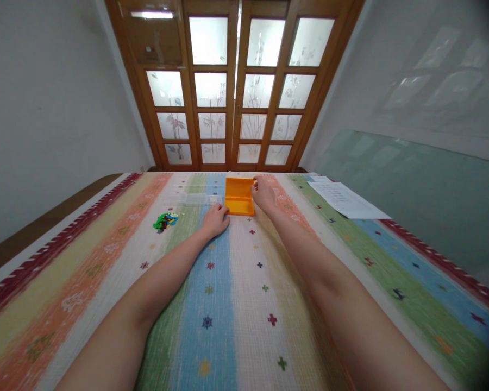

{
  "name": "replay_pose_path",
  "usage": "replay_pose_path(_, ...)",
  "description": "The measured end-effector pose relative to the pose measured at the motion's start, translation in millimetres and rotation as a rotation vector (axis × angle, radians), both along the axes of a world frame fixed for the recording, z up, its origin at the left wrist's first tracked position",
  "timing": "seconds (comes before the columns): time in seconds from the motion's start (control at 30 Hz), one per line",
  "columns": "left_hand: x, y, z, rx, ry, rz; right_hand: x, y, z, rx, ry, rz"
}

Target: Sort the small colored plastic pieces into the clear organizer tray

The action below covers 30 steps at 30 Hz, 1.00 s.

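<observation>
At the orange box (pixel 241 207), likely opening the lid (pixel 238 187) gripped by right fingers (pixel 257 188), with left fingers' (pixel 224 210) hold unclear; next, keep steady.

Orange box (pixel 240 206), lid raised, blocks a straight pass forward over the bench (pixel 248 304). Left hand (pixel 215 220) obstructs its front left corner; right hand (pixel 264 194), the lid's right edge. Front access runs between the forearms. Leftward: clear plastic container (pixel 191 199) and small coloured pieces (pixel 165 221) obstruct. Rightward: open lane between right hand and paper sheets (pixel 346 199).
</observation>
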State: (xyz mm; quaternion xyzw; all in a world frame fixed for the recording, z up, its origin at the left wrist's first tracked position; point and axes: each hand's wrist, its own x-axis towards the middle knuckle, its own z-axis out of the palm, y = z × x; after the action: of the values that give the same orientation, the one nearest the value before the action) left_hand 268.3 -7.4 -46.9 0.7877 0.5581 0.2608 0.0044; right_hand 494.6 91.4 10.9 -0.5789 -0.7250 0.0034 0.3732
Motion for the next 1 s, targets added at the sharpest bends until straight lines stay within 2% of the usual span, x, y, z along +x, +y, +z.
replay_pose_path(0.17,-1,1,-1.9,-0.015,-0.01,-0.005,-4,-21,-22.3,-0.021,-0.111,0.256)
replay_pose_path(0.33,1,2,-1.8,0.037,-0.014,0.004,1,-51,-30.5,0.004,-0.353,0.462)
replay_pose_path(0.4,2,1,-0.1,0.069,-0.021,0.016,3,-55,-31.5,0.013,-0.42,0.461)
replay_pose_path(0.5,4,-2,3.4,0.084,-0.008,-0.024,6,-54,-33.5,0.024,-0.437,0.37)
replay_pose_path(0.63,6,-5,5.9,0.05,0.075,-0.091,16,-46,-34.6,0.026,-0.347,0.293)
replay_pose_path(0.8,6,-6,5.4,0.033,0.149,-0.084,43,-37,-32.5,-0.061,-0.235,0.152)
replay_pose_path(0.9,6,-4,4.1,0.02,0.178,-0.061,58,-33,-35.2,-0.165,-0.269,0.179)
replay_pose_path(1.0,5,-3,2.9,0.003,0.186,-0.041,65,-30,-39.8,-0.197,-0.304,0.295)
